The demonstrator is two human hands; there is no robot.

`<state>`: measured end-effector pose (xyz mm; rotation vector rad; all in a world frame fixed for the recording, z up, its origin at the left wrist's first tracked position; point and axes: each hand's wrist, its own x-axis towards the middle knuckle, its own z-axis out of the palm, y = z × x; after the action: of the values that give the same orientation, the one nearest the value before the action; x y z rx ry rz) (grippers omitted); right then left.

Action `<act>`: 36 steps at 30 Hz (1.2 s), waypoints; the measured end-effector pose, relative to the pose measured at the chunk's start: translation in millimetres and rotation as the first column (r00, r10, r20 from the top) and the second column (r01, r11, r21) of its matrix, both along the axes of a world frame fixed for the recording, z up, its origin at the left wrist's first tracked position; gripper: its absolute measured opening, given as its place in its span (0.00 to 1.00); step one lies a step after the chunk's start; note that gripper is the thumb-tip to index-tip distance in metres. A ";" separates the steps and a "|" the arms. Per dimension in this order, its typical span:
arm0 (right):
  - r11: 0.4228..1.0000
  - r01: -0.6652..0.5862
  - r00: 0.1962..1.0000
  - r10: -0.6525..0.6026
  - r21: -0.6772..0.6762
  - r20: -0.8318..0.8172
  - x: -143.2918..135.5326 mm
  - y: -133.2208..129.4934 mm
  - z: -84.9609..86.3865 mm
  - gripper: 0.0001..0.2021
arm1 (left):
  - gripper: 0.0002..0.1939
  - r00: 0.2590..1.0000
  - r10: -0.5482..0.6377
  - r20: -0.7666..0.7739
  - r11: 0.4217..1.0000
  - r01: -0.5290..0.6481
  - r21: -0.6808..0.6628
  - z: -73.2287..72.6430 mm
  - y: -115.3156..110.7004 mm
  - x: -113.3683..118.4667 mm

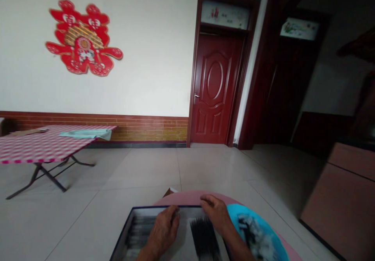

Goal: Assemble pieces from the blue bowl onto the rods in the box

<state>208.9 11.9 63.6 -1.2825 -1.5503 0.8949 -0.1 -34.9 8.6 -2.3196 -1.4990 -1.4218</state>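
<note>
Left hand (164,229) over the shallow, dark-rimmed rectangular tray (189,206), right hand (219,215) by its far rim, hands apart, grip unclear; black fine-toothed bundle (205,238) lies inside, tray on round pink counter (190,197), so light fingertips would likely suit those thin ends.

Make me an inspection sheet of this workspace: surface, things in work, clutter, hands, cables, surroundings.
Surface: pink table, rounded edge; dark-rimmed tray on it.
Job's things: dense black bundle at the tray's right; dark pieces at its left, blurred.
Clutter: blue basin right of the tray, with blurred black-and-white contents.
Grippers: left hand over the tray, right hand near its far right corner; fingers curled, any hold unclear.
Cables: nothing seen.
Surroundings: checked folding table with pale green cloth, closed red door, red wall decoration, tiled floor.
</note>
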 end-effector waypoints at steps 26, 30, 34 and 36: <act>0.958 -0.219 0.943 0.158 -0.186 -0.294 -57.6 -31.6 -24.6 0.14 | 0.16 0.985 -0.174 0.007 0.979 0.174 -0.105 12.1 -5.7 0.4; 0.971 -0.186 0.965 0.151 -0.153 -0.214 -56.6 -29.4 -25.7 0.15 | 0.14 0.986 -0.159 0.045 0.977 0.164 -0.137 10.8 -4.1 0.2; 0.976 -0.174 0.972 0.149 -0.132 -0.181 -56.1 -27.0 -28.6 0.16 | 0.09 0.998 -0.062 0.013 0.994 0.062 -0.085 5.2 -0.2 -2.2; 0.976 -0.176 0.974 0.154 -0.126 -0.167 -55.6 -26.2 -29.6 0.16 | 0.09 0.999 -0.041 -0.028 0.998 0.039 -0.054 4.5 0.5 -3.6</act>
<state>153.3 -14.3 34.0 -1.1614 -1.5068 1.2007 -3.6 -34.4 13.1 -2.4036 -1.5099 -1.3666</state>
